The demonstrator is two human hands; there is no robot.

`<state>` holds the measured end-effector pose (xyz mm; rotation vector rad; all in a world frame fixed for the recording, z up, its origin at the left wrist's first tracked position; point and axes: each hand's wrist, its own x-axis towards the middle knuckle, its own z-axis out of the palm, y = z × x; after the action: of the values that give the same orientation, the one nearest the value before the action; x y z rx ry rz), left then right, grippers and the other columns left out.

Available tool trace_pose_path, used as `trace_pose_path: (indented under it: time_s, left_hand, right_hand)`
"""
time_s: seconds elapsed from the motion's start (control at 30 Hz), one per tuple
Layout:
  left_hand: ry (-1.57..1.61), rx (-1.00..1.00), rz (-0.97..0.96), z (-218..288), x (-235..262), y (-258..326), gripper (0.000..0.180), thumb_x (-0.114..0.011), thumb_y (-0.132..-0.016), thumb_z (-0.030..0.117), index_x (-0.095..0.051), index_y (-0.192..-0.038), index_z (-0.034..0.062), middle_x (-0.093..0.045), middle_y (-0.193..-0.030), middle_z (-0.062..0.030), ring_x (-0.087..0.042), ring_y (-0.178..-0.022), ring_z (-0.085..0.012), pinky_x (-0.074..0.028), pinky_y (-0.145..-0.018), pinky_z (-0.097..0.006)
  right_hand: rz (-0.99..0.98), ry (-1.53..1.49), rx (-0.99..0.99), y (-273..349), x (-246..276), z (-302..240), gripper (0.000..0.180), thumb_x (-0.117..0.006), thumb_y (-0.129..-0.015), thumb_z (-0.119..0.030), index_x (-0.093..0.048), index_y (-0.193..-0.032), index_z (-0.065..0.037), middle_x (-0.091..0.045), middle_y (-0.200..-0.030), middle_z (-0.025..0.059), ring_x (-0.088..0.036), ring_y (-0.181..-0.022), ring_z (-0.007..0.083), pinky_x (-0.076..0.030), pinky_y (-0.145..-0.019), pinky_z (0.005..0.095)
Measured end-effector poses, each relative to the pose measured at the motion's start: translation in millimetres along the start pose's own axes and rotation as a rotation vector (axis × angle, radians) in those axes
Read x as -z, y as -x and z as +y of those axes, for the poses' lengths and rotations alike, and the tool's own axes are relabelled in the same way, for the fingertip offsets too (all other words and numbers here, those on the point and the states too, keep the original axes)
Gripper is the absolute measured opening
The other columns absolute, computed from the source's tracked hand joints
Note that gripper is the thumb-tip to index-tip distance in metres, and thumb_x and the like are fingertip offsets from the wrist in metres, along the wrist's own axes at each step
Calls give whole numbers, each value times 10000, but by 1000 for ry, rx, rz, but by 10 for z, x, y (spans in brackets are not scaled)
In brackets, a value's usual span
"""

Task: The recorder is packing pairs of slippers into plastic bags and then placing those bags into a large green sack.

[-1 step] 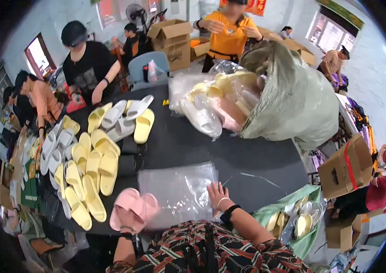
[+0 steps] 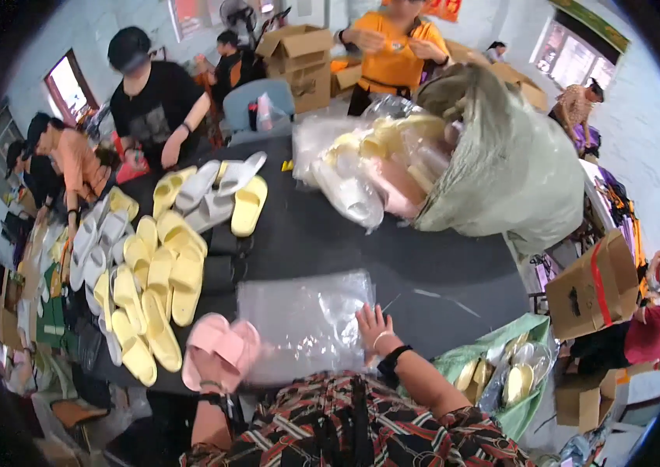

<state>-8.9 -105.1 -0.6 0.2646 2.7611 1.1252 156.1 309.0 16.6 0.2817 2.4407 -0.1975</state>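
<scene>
A pair of pink slippers (image 2: 240,338) is at the near edge of the dark table. My left hand (image 2: 217,375) grips them, its fingers mostly hidden by the slippers. Just right of the slippers lie clear plastic bags (image 2: 299,311), flat on the table and overlapping. My right hand (image 2: 377,331) rests with spread fingers at the right edge of these bags and holds nothing. Left of the pink pair, several yellow slippers (image 2: 160,272) and grey slippers (image 2: 96,265) are heaped in rows.
A big grey-green sack (image 2: 509,171) lies tipped at the far right, bagged slippers (image 2: 353,191) spilling from it. A green sack (image 2: 454,358) with bagged gold slippers stands by my right arm. Across the table are a person in black (image 2: 155,109) and one in orange (image 2: 400,47).
The pink slippers have come closer together, overlapping more, and sit slightly farther left in my left hand. My right hand stays by the bags. The whole view has shifted a little.
</scene>
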Motion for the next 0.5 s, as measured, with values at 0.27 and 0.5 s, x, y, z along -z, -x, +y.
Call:
trace_pose_path:
  time_s: [0.27,0.5]
  left_hand:
    - [-496,-13,600,338,1236,80,377,-532,-839,116,-564,-1183,-34,-542,-1233,-253,-430,-1218,-409,-304,-1067,-452]
    - [-247,-514,252,2233,590,128,344,-579,-793,145,-616,-1120,43,-591,-1138,-188,-521,-1089,-369,-379,-953,-444]
  right_hand:
    - [-29,44,-12,-121,115,-3,1481,-925,-399,-394,37,-1491,-120,141,-1547,155,89,-1417,406,-89,-1111,595]
    - [-18,30,-21,-117,22,-89,1472,-901,-403,-461,33,-1497,-147,124,-1552,145,94,-1415,409,-89,-1103,608]
